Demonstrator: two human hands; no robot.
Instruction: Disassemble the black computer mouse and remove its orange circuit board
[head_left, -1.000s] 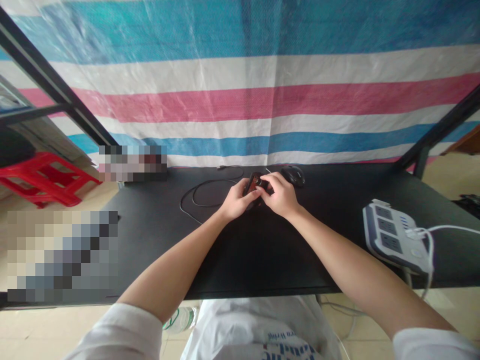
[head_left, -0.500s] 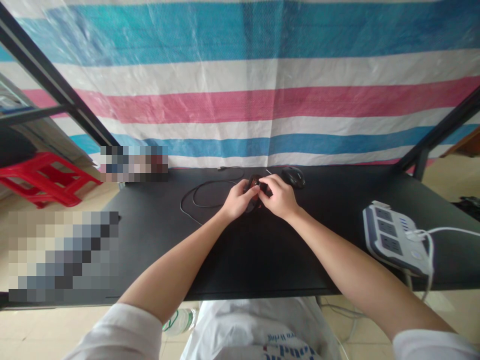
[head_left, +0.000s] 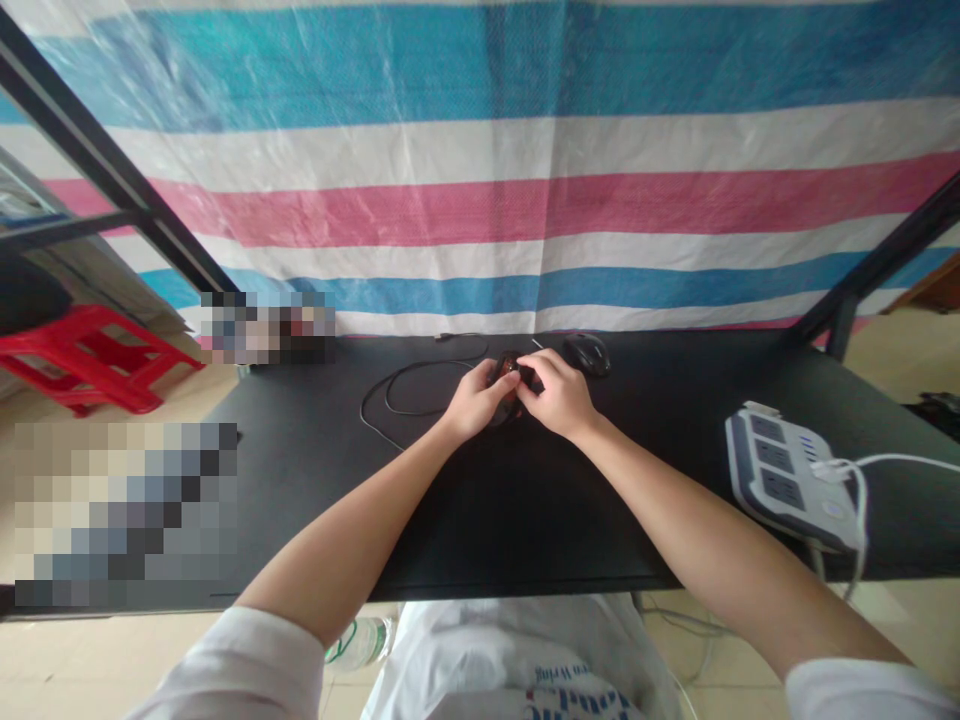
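Observation:
Both hands meet over the middle of the black table, around a small dark object [head_left: 508, 408] with a reddish-brown inside. My left hand [head_left: 476, 400] grips its left side, thumb across the top. The fingers of my right hand [head_left: 556, 395] are pinched together at its right upper edge; whether they hold a separate small part is hidden. A black computer mouse [head_left: 587, 354] lies just behind my right hand. To the left of my left hand, a thin black cable [head_left: 387, 390] lies in loops.
On the right of the table [head_left: 300, 500] is a white and grey power strip [head_left: 791, 475] with white cables plugged in. A red stool [head_left: 112, 350] stands on the floor at left. Black frame posts rise at both sides, with a striped sheet [head_left: 450, 210] behind.
The dark object has tilted very slightly between my hands. Otherwise my hands and arms are in nearly the same place.

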